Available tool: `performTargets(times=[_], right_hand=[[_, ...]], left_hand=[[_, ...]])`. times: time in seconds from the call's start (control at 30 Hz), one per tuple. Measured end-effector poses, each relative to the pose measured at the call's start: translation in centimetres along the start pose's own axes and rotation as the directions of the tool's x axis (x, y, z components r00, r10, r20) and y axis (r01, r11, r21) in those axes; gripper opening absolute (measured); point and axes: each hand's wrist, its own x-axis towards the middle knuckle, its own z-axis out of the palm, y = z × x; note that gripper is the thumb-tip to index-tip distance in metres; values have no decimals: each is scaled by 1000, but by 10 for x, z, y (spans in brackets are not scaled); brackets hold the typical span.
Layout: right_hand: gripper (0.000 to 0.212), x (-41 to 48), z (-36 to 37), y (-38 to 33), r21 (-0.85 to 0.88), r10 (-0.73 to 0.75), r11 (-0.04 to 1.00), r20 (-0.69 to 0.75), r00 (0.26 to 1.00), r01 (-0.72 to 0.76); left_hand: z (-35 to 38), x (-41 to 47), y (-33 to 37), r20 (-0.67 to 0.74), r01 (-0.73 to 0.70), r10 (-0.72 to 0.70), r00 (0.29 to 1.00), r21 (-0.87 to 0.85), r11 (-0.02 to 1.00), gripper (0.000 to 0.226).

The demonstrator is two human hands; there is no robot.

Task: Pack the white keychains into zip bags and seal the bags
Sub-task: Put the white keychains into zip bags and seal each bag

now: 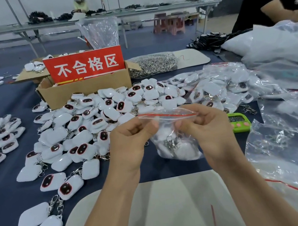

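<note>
Loose keychains (82, 148) are lying heaped at left on the table (0, 199), and just right of them the left hand (128, 138) is pinching the left end of the bag's (180, 151) red-lined top, fingers curled. The bag is hanging between both hands, white keychains sitting in its bottom below the grips, its mouth gaping slightly. The right hand (206, 124) is pinching the right end, fingers curled in, both forearms reaching up from the near edge.

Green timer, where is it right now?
In the head view, the green timer sits just right of the right hand, beside the loose clear bags on the right side.
</note>
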Motion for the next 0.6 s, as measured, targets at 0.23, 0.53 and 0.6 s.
performTargets(times=[0.23,0.53,0.6], right_hand=[[22,1,10,-3,87,-113,988,-156,981,127],[14,1,2,2,38,-146,987,-204,968,157],[15,1,1,4,31,-152,987,-183,971,160]], left_hand=[[-1,10,10,-121,-98,95,988,-20,995,14],[-1,21,13,-182,-82,91,979,60,995,6],[-2,22,13,-172,-60,69,983,58,997,5]])
